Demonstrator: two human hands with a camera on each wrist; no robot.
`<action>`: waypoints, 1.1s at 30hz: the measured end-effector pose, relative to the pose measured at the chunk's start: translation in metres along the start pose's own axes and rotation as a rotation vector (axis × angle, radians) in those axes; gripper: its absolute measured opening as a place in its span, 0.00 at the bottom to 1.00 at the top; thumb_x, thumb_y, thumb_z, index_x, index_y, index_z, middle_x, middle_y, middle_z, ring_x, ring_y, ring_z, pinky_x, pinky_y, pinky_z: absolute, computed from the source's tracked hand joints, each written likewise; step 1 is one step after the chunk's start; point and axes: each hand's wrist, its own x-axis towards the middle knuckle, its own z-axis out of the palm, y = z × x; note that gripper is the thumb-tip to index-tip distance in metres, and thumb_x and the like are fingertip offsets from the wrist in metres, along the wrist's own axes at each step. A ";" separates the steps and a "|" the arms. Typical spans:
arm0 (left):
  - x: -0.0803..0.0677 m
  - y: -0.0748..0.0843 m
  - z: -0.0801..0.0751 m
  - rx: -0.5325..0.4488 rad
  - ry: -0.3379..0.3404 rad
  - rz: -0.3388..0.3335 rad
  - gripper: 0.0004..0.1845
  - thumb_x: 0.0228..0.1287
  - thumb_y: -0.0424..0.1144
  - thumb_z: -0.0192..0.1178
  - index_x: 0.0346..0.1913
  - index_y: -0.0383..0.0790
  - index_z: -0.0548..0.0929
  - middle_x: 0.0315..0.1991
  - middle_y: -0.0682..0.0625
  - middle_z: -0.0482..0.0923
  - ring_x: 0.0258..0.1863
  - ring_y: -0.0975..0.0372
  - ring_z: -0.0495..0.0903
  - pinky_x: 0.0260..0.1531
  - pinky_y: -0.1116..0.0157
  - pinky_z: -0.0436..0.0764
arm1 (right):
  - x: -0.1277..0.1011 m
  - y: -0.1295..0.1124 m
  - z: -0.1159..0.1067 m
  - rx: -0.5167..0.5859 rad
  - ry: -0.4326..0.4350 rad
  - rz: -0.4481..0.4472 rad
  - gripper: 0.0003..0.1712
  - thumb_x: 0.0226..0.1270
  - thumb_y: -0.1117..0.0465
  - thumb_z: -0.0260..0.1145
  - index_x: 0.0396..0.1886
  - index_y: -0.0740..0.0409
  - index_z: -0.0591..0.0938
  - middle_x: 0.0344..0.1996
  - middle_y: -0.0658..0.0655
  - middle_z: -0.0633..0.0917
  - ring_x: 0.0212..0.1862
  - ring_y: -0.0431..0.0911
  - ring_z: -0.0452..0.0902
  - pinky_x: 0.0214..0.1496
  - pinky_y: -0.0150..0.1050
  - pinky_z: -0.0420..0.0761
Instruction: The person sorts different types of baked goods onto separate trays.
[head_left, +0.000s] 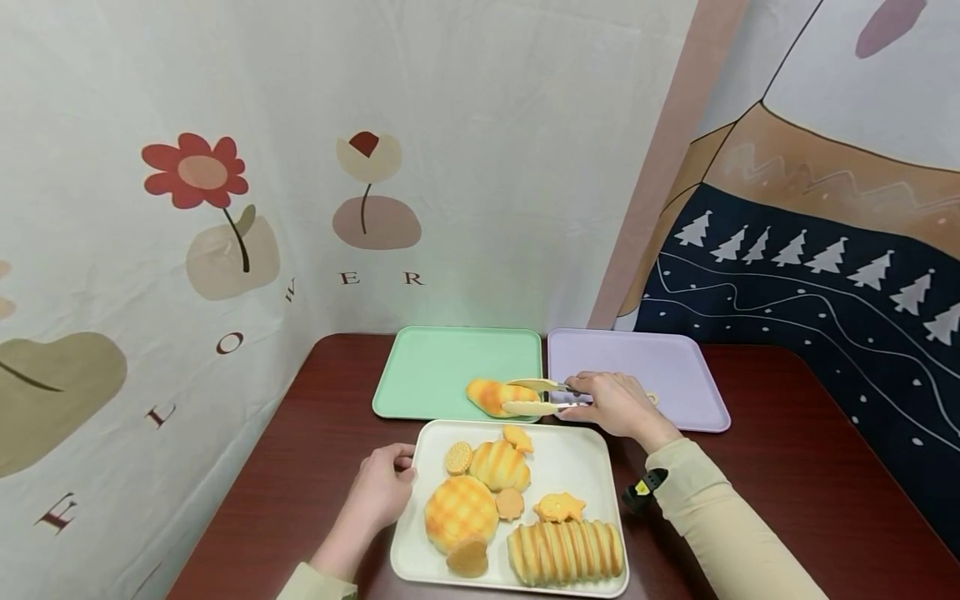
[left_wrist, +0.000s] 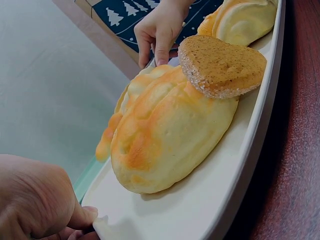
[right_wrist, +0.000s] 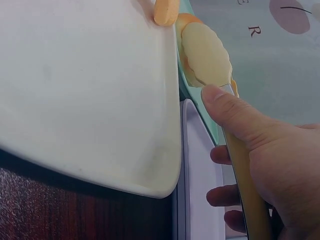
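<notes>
In the middle of the head view, metal tongs with pale, scalloped plastic tips point(head_left: 531, 408) are held by the right hand point(head_left: 618, 402), whose fingers are curled around the handles. Between the tips a smooth, orange-yellow bread point(head_left: 483, 395) is seen, at the lower right of the green tray point(head_left: 450, 367); whether it is lifted or is lying there cannot be told. The rim of the glossy white tray point(head_left: 573, 458), at the lower centre, is pinched by the left hand point(head_left: 378, 487), with the thumb on top; the other fingers are partly hidden under it. On this tray a round bread point(head_left: 459, 507) with a grid pattern, a ridged long loaf point(head_left: 566, 552) and a heart-shaped cookie point(left_wrist: 220, 67) with a grainy, sugared edge are placed. On the purple tray point(head_left: 630, 354), at the right, a small yellow piece point(head_left: 652, 398) is mostly covered by the right hand and is hard to identify. In the right wrist view, the bread is largely hidden behind a tong tip, and the lower handle end is cut off.
</notes>
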 end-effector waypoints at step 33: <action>0.002 -0.001 0.001 0.002 -0.006 -0.003 0.15 0.70 0.28 0.64 0.58 0.35 0.87 0.41 0.51 0.83 0.43 0.54 0.82 0.45 0.50 0.82 | -0.012 0.001 -0.006 0.050 0.020 0.075 0.45 0.64 0.32 0.74 0.69 0.61 0.82 0.61 0.59 0.85 0.56 0.55 0.85 0.57 0.60 0.82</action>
